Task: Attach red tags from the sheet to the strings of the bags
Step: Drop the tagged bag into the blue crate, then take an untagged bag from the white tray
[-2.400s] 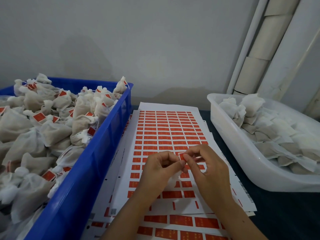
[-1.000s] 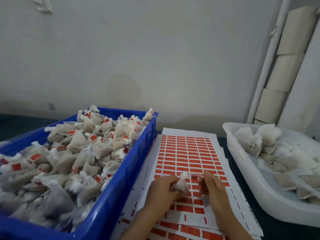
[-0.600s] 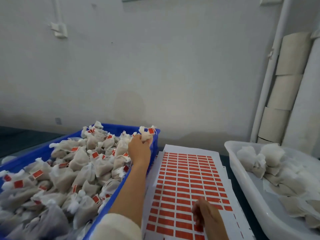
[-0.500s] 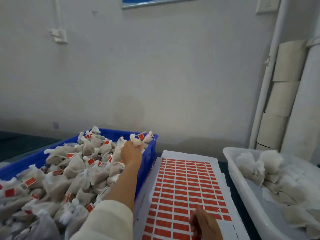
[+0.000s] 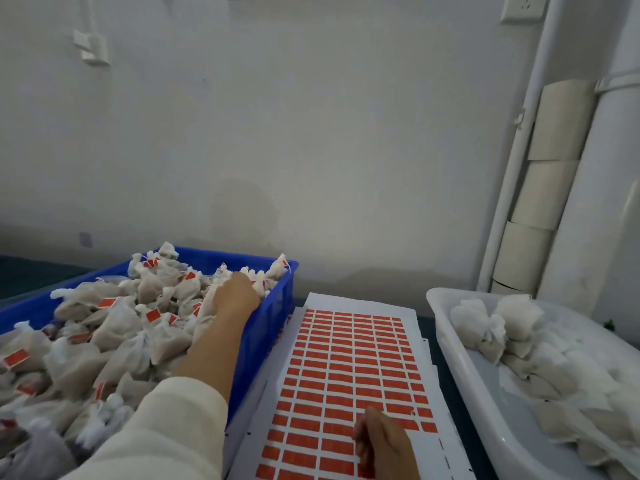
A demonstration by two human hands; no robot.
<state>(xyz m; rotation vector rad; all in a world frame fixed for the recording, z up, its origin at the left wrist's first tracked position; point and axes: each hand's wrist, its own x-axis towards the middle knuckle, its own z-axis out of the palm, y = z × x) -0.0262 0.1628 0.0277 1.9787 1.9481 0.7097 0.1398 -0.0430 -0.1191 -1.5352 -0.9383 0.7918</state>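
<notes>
The left hand (image 5: pixel 235 293) reaches far into the blue bin (image 5: pixel 266 327) and rests on the heap of bags (image 5: pixel 114 327), but its fingers are hidden behind its back, so I cannot tell if they hold a bag; the arm wears a cream sleeve (image 5: pixel 166 431); many bags in that bin already carry small red tags (image 5: pixel 152 315); the right hand (image 5: pixel 384 445) lies low on the sheet (image 5: pixel 346 368) with its fingers bent down onto the red tag rows, and it is too blurry to tell if they pinch one; the sheet sits on more sheets, between the blue bin and a white tub (image 5: pixel 460 368) with plain bags (image 5: pixel 498 323); all this is on a dark table (image 5: pixel 464 455); behind is a pale wall (image 5: pixel 311 133), with white pipes (image 5: pixel 519 140) and paper rolls (image 5: pixel 547 181) in the right corner.
</notes>
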